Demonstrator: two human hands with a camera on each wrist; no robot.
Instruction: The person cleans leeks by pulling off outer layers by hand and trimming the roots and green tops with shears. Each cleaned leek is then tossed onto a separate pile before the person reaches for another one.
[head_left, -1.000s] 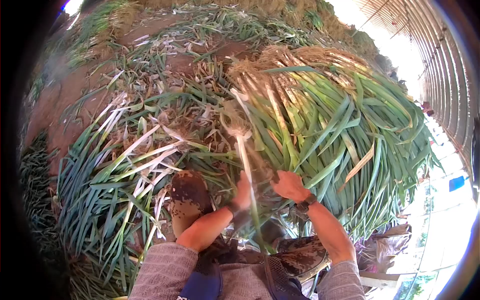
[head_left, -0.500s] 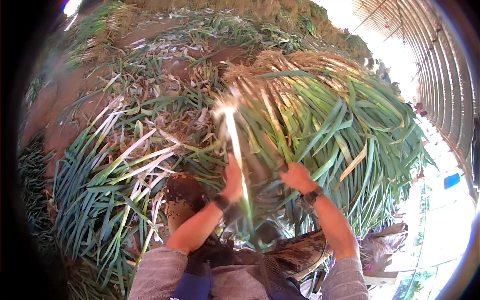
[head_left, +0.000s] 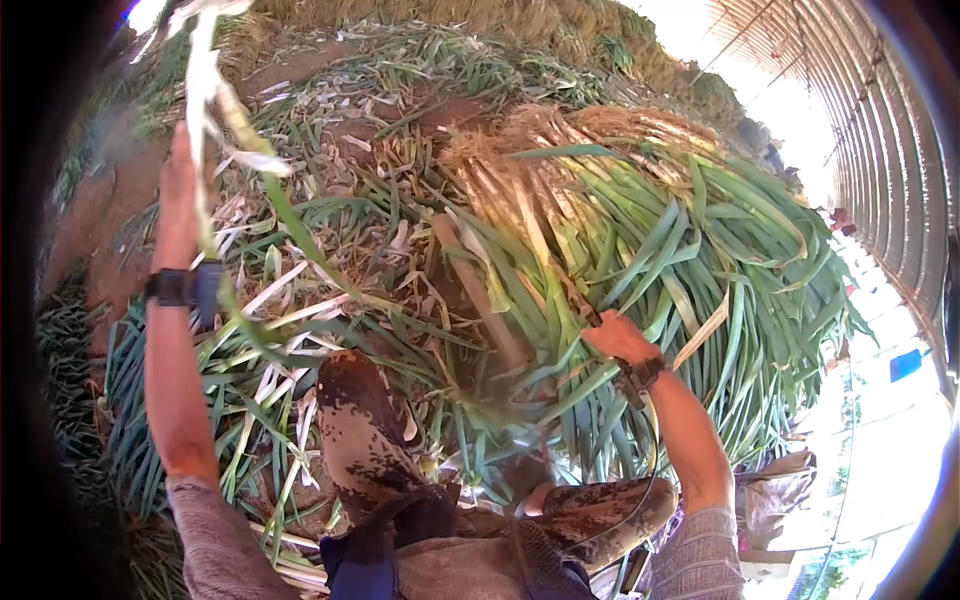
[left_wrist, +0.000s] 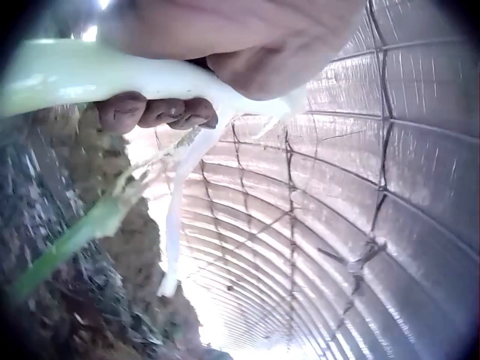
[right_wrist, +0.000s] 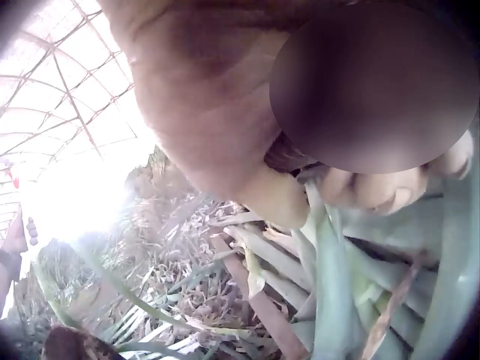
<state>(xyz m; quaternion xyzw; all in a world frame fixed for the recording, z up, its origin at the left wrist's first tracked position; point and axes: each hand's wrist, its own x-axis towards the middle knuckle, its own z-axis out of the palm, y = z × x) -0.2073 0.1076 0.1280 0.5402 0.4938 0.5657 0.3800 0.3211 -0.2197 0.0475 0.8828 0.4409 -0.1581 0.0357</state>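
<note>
My left hand (head_left: pixel 178 200) is raised at the upper left of the head view, gripping a long green onion (head_left: pixel 200 90). In the left wrist view, fingers curl round its pale stalk (left_wrist: pixel 67 79), and a loose strip of white skin (left_wrist: pixel 176 217) hangs below. My right hand (head_left: pixel 622 338) is low over the big pile of green onions (head_left: pixel 690 240), its fingers curled round a dark slim tool (head_left: pixel 580 302) whose kind I cannot tell. Green leaves (right_wrist: pixel 334 277) lie right at its thumb in the right wrist view.
Cleaned green onions with white stalks (head_left: pixel 265 395) lie to the left. Peeled skins and leaf scraps (head_left: pixel 390 235) cover the ground ahead. A brown strip (head_left: pixel 480 290) lies beside the big pile. The person's camouflage knee (head_left: pixel 365 430) is between the two heaps.
The left hand has swung from the middle up to the far left with the green onion. The right hand has shifted slightly right and up, over the big pile.
</note>
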